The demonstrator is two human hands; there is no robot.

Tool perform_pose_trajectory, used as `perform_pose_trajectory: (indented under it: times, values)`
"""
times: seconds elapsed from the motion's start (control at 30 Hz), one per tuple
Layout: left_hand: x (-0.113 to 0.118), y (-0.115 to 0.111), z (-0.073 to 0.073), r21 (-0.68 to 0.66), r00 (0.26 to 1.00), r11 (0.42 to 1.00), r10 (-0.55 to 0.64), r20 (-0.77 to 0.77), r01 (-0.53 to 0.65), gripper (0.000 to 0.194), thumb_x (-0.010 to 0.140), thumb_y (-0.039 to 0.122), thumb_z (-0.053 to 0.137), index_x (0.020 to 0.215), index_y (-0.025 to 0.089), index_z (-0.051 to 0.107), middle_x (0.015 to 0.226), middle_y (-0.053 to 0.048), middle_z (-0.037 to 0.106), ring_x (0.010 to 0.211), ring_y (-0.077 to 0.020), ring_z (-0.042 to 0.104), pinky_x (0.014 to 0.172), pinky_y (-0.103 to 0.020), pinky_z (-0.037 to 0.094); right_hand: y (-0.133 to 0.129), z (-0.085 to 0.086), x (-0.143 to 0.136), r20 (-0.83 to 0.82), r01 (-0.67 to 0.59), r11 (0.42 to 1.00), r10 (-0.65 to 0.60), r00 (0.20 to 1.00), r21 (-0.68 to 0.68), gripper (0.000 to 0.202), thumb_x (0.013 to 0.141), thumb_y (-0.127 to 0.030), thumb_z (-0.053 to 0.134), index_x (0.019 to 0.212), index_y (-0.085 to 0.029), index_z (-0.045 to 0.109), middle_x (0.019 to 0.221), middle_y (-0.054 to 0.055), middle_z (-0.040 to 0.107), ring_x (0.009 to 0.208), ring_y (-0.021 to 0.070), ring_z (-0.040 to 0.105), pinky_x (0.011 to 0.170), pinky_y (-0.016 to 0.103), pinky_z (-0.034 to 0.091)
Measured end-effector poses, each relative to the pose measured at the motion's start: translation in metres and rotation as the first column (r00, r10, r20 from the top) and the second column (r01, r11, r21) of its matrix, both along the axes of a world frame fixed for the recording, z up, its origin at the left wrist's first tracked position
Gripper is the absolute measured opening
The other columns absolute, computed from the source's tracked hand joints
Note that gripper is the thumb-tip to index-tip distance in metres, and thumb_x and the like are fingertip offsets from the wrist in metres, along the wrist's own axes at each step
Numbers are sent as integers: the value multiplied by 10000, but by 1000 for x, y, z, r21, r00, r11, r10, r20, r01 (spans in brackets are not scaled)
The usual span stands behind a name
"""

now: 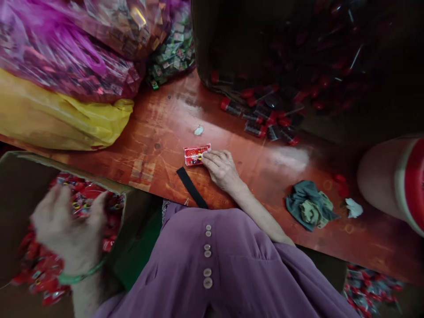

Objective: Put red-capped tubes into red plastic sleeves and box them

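My left hand, blurred by motion and with a green bangle at the wrist, is over a cardboard box of small red packets. Its fingers are spread, and nothing shows between them. On the reddish table, my right hand has its fingers together at the right end of a small red printed packet. The packet lies nearly level, its left part uncovered. Just below it is a black strip lying slantwise near the table's front edge.
Plastic bags of small pieces and a yellow bag fill the back left. Red-capped tubes spill from a dark box at the back right. A crumpled cloth and white-red tub are at right.
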State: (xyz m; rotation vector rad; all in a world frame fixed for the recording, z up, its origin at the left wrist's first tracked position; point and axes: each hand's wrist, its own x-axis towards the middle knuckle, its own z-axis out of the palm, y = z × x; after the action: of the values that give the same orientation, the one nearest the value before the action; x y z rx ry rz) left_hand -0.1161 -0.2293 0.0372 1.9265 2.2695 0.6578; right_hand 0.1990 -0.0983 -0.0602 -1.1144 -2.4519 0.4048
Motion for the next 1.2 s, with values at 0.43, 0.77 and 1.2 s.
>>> perform_pose_trajectory:
  times: [0.43,0.77,1.2]
  values:
    - [124,116,-63,212,726,695,-669,-157,687,287,878,40,610,1157,98,650,1310,-200,661,1305,-333,584,1042,-471,544,3,27,0,81,-108,991,101,992,84,229,1012,-155,465,1081,-142,683,1059,91,756,973,210,603,897,372,429]
    - [130,123,-71,214,796,771,-602,-61,599,90,903,119,606,983,158,598,955,-118,711,861,-229,658,812,-368,570,86,41,108,148,674,733,-679,719,91,261,922,-182,566,1153,-157,685,1148,180,657,1065,345,560,903,554,485]
    - [125,130,-67,96,793,828,-557,246,552,201,950,271,583,904,186,758,859,-67,714,792,-182,630,750,-303,535,116,36,121,91,553,828,-546,833,-90,253,921,-319,621,1120,-165,648,1030,142,688,1009,320,621,939,515,501]
